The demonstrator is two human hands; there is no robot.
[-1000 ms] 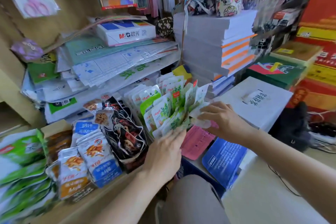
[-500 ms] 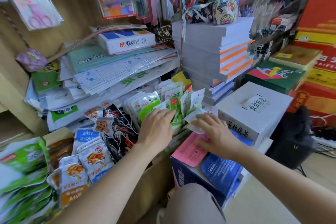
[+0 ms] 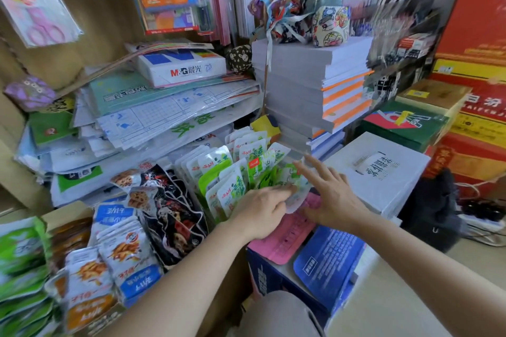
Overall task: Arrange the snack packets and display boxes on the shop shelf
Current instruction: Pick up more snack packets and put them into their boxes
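Note:
Several green-and-white snack packets [image 3: 232,169] stand in rows on the wooden shelf [image 3: 224,276]. My left hand [image 3: 260,210] lies on the front right packets, its fingers pressing a white-and-green packet [image 3: 294,194]. My right hand [image 3: 328,194] is just right of that packet with fingers spread straight, touching its right side. Left of the green ones stand black packets [image 3: 169,213] with cookie pictures, then blue-and-orange packets [image 3: 120,262]. More green packets [image 3: 19,268] fill the far left.
Stacked paper sheets and a white M&G paper ream [image 3: 180,63] lie above the snacks. A tall pile of notebooks [image 3: 309,85] stands behind. A white carton [image 3: 380,172], a blue box with a pink flap [image 3: 290,235] and red cartons [image 3: 476,35] crowd the right.
My left hand has slid right from the middle packets to the front right one. My right hand has lifted off the packet's lower edge and spread its fingers at its side.

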